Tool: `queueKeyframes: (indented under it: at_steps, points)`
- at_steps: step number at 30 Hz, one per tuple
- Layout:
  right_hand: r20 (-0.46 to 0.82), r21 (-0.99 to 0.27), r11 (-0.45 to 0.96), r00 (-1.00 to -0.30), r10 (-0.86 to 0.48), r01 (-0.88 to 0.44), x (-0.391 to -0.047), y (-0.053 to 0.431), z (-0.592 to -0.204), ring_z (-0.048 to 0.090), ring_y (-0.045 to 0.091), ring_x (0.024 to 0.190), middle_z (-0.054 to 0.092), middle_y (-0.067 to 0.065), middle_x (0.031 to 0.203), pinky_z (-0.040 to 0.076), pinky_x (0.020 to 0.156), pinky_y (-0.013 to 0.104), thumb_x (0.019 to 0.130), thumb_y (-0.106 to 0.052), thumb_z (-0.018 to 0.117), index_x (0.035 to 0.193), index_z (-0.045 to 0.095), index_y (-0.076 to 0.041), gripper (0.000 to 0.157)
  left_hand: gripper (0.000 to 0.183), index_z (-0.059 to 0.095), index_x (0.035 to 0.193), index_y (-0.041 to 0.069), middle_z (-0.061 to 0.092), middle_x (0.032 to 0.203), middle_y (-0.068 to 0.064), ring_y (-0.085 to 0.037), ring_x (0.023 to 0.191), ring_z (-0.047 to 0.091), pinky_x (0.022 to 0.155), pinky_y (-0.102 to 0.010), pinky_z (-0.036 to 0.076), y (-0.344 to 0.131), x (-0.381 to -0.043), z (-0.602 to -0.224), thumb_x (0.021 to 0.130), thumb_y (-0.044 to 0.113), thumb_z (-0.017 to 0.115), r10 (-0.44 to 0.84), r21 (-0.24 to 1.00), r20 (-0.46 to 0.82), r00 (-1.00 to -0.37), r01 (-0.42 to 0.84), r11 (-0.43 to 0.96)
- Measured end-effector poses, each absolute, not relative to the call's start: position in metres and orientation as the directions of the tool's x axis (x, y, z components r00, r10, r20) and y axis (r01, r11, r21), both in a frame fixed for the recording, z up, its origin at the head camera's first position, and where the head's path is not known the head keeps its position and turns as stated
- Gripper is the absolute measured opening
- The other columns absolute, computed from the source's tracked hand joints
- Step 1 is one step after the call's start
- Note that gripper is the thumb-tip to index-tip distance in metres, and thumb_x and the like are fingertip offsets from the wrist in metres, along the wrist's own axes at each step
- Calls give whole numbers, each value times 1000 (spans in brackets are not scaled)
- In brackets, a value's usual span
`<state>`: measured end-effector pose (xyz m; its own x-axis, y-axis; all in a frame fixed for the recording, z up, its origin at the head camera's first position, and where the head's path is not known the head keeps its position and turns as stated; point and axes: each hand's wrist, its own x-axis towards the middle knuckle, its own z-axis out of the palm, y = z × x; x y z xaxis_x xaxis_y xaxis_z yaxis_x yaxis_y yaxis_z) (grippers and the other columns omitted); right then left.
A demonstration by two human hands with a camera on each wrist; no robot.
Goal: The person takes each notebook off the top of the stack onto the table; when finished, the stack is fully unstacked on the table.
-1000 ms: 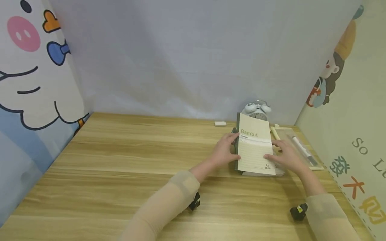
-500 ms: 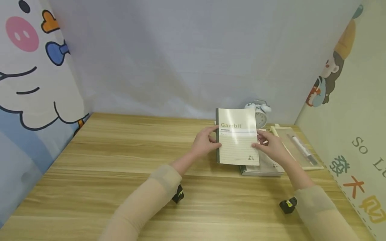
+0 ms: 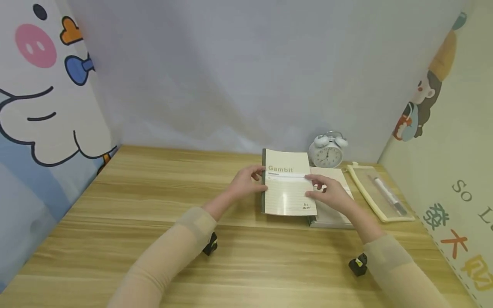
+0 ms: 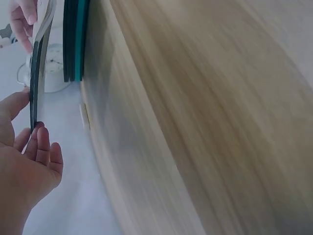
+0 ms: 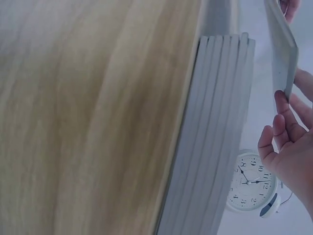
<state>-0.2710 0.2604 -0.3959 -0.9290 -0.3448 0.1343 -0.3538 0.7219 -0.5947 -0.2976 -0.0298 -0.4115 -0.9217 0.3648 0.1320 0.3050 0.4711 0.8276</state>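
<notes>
A cream notebook (image 3: pixel 289 188) with a dark spine and the word Gambit on its cover is held up between both hands. My left hand (image 3: pixel 245 182) pinches its spine edge, thumb on the cover and fingers beneath. The opposite edge is pinched by my right hand (image 3: pixel 329 192). In the left wrist view the notebook (image 4: pixel 38 73) appears edge-on, raised off the table. A stack of similar notebooks (image 3: pixel 332 216) lies just to the right, partly covered by the held one and my right hand. From the right wrist, several page edges of that stack (image 5: pixel 208 132) show.
Behind the stack stands a white twin-bell alarm clock (image 3: pixel 326 152). Right of it lies a translucent zip pouch (image 3: pixel 371 192) with a cream border, a white and grey pen (image 3: pixel 389 194) on or in it. The wooden table (image 3: pixel 154 192) meets a pale curtain at the back.
Both hands have carried the notebook leftward off the stack. More of the stack and the alarm clock's face now show.
</notes>
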Motion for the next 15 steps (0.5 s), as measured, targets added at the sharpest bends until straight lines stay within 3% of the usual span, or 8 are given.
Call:
queueKeyframes:
  at_steps: [10, 15]
  points:
    - [102, -540, 713, -876, -471, -447, -283, 257, -414, 58, 32, 103, 63, 16, 120, 46, 89, 50, 79, -26, 77, 124, 62, -4, 52, 75, 46, 137, 5, 56, 124, -10, -28, 117, 46, 100, -39, 41, -38, -299, -426, 73, 21, 82, 459, 680, 71, -886, 379, 628]
    - [93, -441, 756, -862, -498, -484, -284, 252, -417, 48, 24, 89, 66, 12, 114, 41, 78, 39, 76, -32, 78, 122, 64, -7, 55, 77, 47, 137, 6, 58, 124, -9, -29, 121, 42, 104, -43, 36, -46, -300, -433, 72, 27, 83, 476, 621, 44, -878, 398, 676]
